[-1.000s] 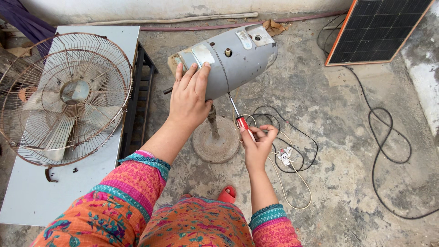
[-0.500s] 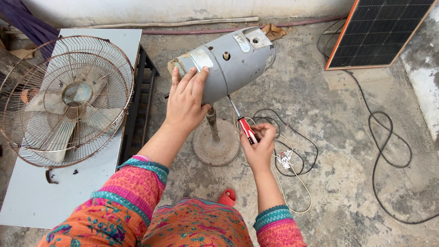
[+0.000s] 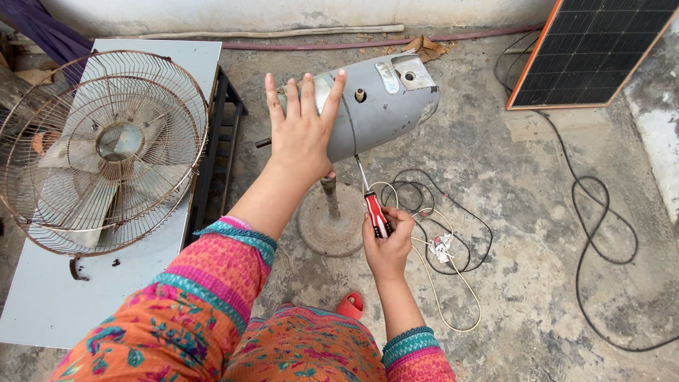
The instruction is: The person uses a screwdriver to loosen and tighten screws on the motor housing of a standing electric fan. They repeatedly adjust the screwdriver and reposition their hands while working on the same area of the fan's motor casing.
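Grey metal fan motor housing (image 3: 382, 106) sits tilted atop its post over the round base (image 3: 331, 228) on the concrete floor (image 3: 537, 233). Left of it, the rusty wire fan cage with blades (image 3: 102, 152) lies on a pale table (image 3: 42, 311), near the edge. My left hand (image 3: 303, 127) lies flat, fingers spread, against the housing. My right hand (image 3: 387, 244) grips a red-and-black screwdriver (image 3: 375, 211), tip at the housing's underside. Loose cables (image 3: 431, 212) crowd the floor right of the base.
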